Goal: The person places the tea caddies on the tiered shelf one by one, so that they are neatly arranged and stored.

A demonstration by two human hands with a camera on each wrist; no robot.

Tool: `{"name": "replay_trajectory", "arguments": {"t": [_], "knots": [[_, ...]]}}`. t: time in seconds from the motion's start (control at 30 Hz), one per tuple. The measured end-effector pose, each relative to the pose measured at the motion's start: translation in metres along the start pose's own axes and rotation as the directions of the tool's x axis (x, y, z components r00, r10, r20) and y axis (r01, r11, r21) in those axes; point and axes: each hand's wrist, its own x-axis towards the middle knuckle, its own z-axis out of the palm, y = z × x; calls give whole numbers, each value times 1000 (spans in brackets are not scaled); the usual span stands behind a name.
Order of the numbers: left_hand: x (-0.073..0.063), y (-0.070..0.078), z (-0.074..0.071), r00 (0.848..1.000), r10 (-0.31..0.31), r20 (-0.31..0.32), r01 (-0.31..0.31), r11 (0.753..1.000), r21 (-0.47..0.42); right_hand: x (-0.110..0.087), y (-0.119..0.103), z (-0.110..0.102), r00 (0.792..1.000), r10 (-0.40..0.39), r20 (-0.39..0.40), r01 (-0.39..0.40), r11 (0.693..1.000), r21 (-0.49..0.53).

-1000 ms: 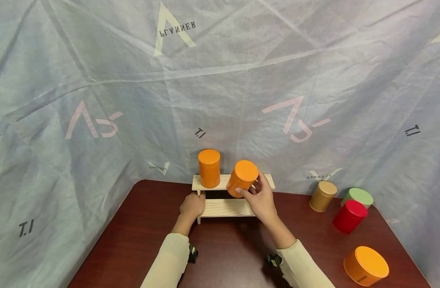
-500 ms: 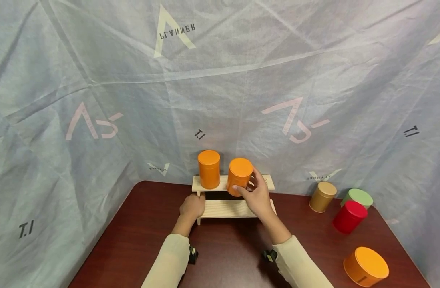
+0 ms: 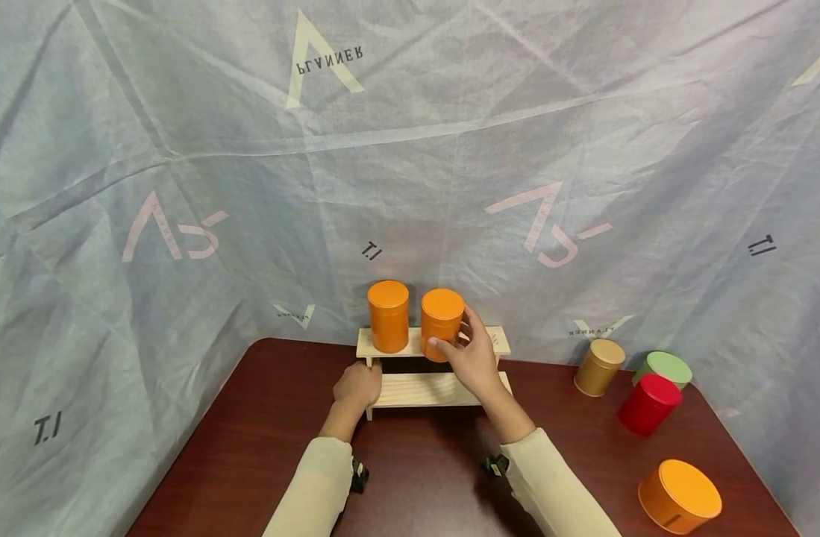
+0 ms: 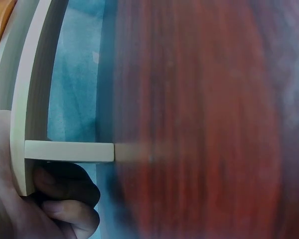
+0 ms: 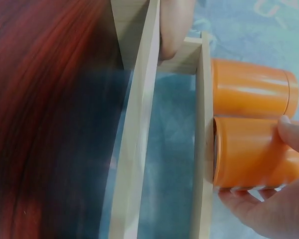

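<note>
A small two-tier wooden shelf stands on the table by the cloth. My left hand grips its left end; in the left wrist view, fingers curl under the lower board beside a leg. My right hand holds an orange canister between thumb and fingers, upright at the top board. In the right wrist view this canister has its base right at the board's edge. A matching orange canister stands to its left on the top board, a narrow gap between them in the head view.
On the table's right side stand a gold canister, a light green canister, a red canister and a short, wide orange tin. A grey printed cloth hangs behind and around the dark red table.
My right hand has moved left along the top board with the orange canister, which has gone from tilted to upright, closer to the other one. My left hand keeps its grip on the shelf.
</note>
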Motion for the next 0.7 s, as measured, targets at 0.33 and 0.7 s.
{"name": "replay_trajectory", "arguments": {"t": [0.33, 0.7], "knots": [[0, 0, -1, 1000, 10, -9, -10, 1000, -7, 10, 5, 4, 999, 1, 50, 4, 995, -103], [-1, 5, 0, 999, -20, -38, 24, 994, 108, 13, 9, 8, 999, -6, 43, 13, 985, -173]]}}
